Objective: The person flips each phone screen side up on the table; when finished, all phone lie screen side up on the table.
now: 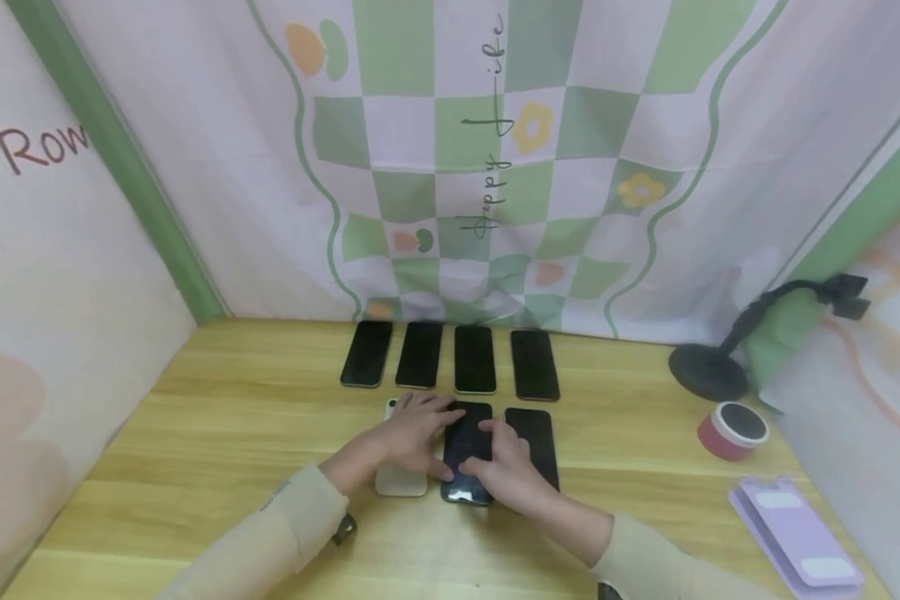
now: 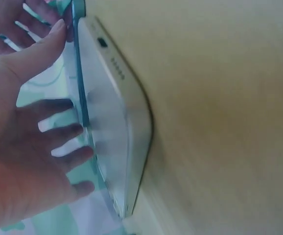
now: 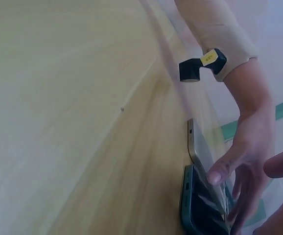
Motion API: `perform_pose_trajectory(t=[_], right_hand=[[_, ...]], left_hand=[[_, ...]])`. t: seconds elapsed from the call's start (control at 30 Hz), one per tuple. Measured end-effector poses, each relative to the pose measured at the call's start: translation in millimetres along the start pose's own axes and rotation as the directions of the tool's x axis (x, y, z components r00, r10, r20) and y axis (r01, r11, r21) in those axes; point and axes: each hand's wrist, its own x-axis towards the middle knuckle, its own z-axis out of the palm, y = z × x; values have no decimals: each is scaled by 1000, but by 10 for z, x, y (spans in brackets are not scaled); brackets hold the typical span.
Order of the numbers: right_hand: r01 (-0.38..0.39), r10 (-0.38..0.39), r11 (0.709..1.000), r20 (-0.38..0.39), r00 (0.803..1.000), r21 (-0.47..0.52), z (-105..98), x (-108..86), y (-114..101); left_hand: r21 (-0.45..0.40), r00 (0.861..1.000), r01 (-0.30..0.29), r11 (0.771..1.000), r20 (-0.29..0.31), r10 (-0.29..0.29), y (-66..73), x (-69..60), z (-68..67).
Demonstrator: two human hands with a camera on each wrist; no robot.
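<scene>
A dark phone (image 1: 463, 442) lies screen up in the middle of the front row, a glare on its lower end. My left hand (image 1: 414, 435) reaches over a pale phone (image 1: 401, 483) lying back up; its index finger and thumb rest at the dark phone's left side. In the left wrist view, the left fingers (image 2: 65, 132) are spread and relaxed beside the phones. From the right, my right hand (image 1: 512, 468) extends its thumb and index finger over the dark phone's right part. Beneath that hand, another black phone (image 1: 543, 442) is partly hidden.
Several black phones (image 1: 475, 358) form a row along the back by the curtain (image 1: 465, 192). To the right are a black stand (image 1: 708, 371), a pink round container (image 1: 727, 433) with a dark top, and a lilac folding holder (image 1: 798, 533) on the wooden table (image 1: 232, 433).
</scene>
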Motion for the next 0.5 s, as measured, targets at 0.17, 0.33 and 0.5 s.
perform_pose_trajectory(t=[0.17, 0.33, 0.5], right_hand=[[179, -177, 976, 31, 984, -123, 54, 15, 52], [446, -379, 810, 240, 894, -381, 142, -46, 83], [591, -441, 578, 394, 806, -563, 241, -50, 49]], left_hand=[[-19, 999, -39, 999, -17, 38, -107, -56, -64], [-57, 999, -12, 998, -50, 9, -275, -170, -120], [-75, 998, 41, 996, -45, -44, -400, -288, -151]])
